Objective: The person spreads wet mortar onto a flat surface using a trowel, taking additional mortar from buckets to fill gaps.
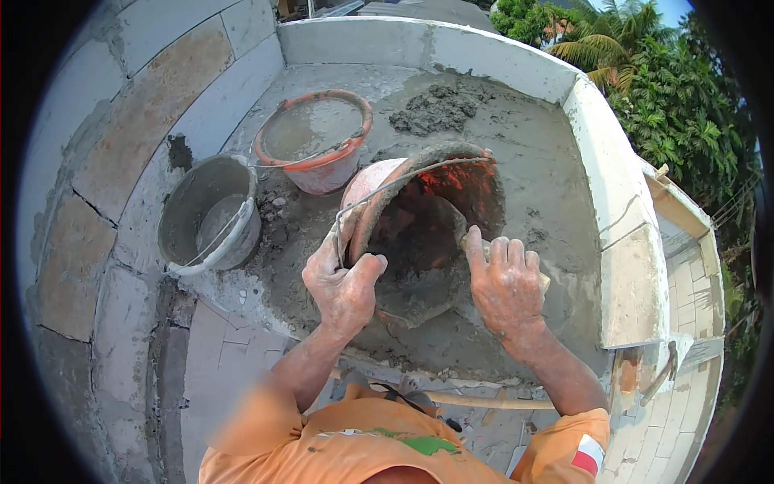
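A mortar-caked bucket (369,182) lies tipped toward me on the wet cement surface, its mouth facing me and its inside dark with orange patches. My left hand (343,290) is closed on its left rim, beside the wire handle, with the thumb at the mouth. My right hand (508,286) is wrapped round the handle of a trowel (462,241). Its grey, mortar-coated blade reaches into the bucket's mouth, where its outline blends with the mortar and shadow.
Behind on the left stands an orange-rimmed bucket (310,165) of greyish water. A grey bucket (246,234) with a wire handle is nearer the block wall (153,121). A mortar heap (435,109) lies at the back. Low pale walls (609,169) edge the surface.
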The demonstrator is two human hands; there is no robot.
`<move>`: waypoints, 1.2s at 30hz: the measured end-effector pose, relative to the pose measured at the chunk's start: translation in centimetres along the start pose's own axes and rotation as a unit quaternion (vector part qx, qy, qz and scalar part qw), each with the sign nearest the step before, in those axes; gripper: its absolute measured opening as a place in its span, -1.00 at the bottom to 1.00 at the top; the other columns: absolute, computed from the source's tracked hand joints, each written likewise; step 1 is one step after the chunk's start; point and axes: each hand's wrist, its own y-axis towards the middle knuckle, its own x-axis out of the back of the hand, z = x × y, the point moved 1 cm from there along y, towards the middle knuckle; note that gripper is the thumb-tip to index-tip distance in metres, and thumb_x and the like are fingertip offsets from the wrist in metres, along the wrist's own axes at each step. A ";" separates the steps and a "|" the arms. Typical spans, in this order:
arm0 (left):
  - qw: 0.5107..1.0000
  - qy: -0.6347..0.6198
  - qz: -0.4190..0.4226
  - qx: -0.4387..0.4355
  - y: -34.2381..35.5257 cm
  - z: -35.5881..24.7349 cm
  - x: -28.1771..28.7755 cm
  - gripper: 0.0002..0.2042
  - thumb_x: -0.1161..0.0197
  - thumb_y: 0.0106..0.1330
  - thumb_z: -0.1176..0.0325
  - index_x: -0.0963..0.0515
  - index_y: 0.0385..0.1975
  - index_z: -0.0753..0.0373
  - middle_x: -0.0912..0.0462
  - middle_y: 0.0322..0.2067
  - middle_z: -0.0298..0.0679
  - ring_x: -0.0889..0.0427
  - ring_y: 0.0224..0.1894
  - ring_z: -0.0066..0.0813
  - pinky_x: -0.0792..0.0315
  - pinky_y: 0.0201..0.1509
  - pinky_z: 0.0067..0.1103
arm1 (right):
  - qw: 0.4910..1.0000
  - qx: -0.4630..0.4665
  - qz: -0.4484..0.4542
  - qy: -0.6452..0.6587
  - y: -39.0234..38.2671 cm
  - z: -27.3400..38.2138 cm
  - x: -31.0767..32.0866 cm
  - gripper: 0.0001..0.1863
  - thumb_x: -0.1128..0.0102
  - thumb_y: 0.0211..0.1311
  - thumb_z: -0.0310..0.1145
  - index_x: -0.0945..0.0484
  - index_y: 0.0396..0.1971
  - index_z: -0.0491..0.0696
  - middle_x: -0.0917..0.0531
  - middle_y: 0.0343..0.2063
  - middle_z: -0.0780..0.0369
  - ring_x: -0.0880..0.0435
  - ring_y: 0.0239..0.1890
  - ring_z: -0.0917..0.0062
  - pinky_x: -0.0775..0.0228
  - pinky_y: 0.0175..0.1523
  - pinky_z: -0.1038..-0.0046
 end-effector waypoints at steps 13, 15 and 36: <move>0.989 0.047 0.052 -0.129 0.9 1.5 -0.8 -0.46 -0.16 -0.10 0.58 -0.51 0.02 0.59 -0.66 -0.08 -0.03 -0.62 -0.04 -0.37 -0.43 0.11 -0.54 | 0.990 -0.020 0.115 -0.082 1.8 -2.1 2.0 -0.52 -0.26 0.03 -0.34 -0.57 0.04 -0.10 -0.54 -0.50 0.27 -0.53 -0.41 0.50 -0.30 -0.32 0.46; 0.980 0.060 0.071 -0.174 1.0 1.6 -1.0 -0.43 -0.16 -0.13 0.56 -0.51 0.03 0.60 -0.65 -0.05 -0.02 -0.62 -0.02 -0.36 -0.41 0.14 -0.54 | 0.988 -0.002 0.155 -0.027 1.8 -1.1 1.6 -0.57 -0.26 0.04 -0.35 -0.57 -0.03 -0.13 -0.56 -0.51 0.24 -0.58 -0.44 0.46 -0.36 -0.36 0.44; 0.999 -0.026 -0.034 -0.029 1.8 2.3 0.7 -0.48 -0.23 -0.09 0.55 -0.53 -0.01 0.57 -0.63 -0.13 -0.15 -0.57 -0.06 -0.43 -0.40 0.11 -0.55 | 0.737 -0.164 0.285 0.591 2.2 -1.0 0.5 -0.50 -0.26 0.21 -0.13 -0.53 0.07 -0.12 -0.69 -0.26 -0.06 -0.68 -0.15 0.08 -0.48 -0.03 0.22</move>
